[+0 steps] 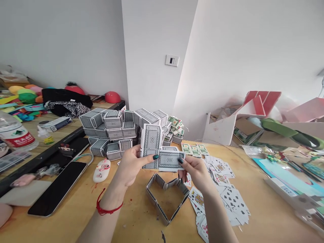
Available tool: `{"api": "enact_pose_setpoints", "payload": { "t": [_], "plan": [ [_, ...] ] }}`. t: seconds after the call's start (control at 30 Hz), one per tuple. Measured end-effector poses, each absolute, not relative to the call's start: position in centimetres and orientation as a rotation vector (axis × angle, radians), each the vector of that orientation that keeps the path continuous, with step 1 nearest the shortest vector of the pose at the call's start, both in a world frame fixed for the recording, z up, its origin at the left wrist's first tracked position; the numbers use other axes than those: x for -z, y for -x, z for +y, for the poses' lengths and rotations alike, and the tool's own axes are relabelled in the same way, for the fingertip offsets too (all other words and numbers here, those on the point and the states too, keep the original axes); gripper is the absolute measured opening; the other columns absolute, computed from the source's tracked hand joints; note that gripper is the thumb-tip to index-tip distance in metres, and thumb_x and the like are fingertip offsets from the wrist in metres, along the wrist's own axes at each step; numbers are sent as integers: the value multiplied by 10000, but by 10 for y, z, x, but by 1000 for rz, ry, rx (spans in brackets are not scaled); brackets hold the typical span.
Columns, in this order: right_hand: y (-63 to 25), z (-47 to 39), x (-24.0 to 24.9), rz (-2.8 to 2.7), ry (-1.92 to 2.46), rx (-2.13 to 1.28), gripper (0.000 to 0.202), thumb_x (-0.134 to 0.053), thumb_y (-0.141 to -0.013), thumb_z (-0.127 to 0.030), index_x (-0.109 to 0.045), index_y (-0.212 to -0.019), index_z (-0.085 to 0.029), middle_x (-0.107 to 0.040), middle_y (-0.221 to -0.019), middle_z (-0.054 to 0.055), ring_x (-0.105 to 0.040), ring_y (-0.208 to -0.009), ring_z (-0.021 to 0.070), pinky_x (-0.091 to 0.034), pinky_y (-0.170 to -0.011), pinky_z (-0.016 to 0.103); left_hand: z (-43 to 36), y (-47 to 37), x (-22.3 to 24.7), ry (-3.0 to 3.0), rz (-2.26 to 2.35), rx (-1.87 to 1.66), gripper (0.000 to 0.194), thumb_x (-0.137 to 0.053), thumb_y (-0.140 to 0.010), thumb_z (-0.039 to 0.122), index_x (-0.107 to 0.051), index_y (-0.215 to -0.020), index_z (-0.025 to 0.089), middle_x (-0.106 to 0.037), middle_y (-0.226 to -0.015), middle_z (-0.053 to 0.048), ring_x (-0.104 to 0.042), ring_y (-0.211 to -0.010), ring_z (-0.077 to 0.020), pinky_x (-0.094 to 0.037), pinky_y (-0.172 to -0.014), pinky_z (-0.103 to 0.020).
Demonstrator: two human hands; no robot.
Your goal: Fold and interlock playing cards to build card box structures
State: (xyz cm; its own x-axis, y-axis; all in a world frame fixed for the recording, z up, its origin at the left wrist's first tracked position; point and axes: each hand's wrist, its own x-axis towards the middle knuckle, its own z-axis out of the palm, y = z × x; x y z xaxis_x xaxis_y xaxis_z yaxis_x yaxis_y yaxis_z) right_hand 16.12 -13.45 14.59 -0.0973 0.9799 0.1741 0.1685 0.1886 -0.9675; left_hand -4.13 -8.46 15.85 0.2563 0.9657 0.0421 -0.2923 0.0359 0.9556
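Joined playing cards [152, 140] with a grey patterned back are held up above the table between my two hands. My left hand [133, 163] is closed on their left part, its thumb lying across the front. At their right end, my right hand [194, 170] pinches the sideways card [170, 160]. Below them a heart-shaped ring of folded cards [158, 206] stands on the wooden table [136, 224]. Behind my left hand rises a stack of folded card blocks [113, 123]. Loose face-up cards [234, 202] are spread beside my right forearm.
A black phone [58, 189] and a white mouse [101, 170] lie on the left, with a plastic bottle [17, 135] farther out. Green cards [196, 149] lie behind my right hand. Boxes [221, 130] and blue sheets [280, 173] are at the right.
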Motion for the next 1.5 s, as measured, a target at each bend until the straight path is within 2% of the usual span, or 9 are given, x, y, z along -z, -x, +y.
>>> {"api": "enact_pose_setpoints", "payload": {
  "t": [0.5,0.87,1.27,1.5],
  "plan": [
    [-167,-134,-147,-1466,1162,-1059,423,-483,-841,-487,-539,-585,-156,-600,-473,25,-543,-372,114,-415,-371,215,-82,50,-160,-1141,843,-1187,303,-769,-580,188,-670,-863,144,-723,-905,-56,-655,-869,-204,-515,-802,-310],
    [-161,-143,-154,-1515,1227,-1040,421,-466,-856,-466,-563,-591,-154,-623,-513,37,-577,-406,125,-468,-402,230,-86,46,-163,-1212,941,-1195,357,-768,-574,218,-656,-904,139,-717,-943,-72,-647,-914,-230,-507,-815,-329],
    [-167,-147,-158,-1544,1237,-1129,440,-470,-848,-482,-547,-574,-147,-627,-508,43,-581,-378,115,-471,-378,209,-90,48,-163,-1446,986,-1135,317,-712,-655,287,-641,-942,170,-704,-983,-68,-642,-909,-239,-498,-789,-331],
    [-167,-145,-158,-1527,1177,-1146,476,-466,-826,-537,-563,-579,-142,-620,-493,39,-571,-362,116,-460,-360,209,-90,47,-163,-1483,981,-1122,292,-690,-666,270,-645,-937,172,-700,-976,-69,-640,-894,-240,-497,-784,-342]
  ]
}}
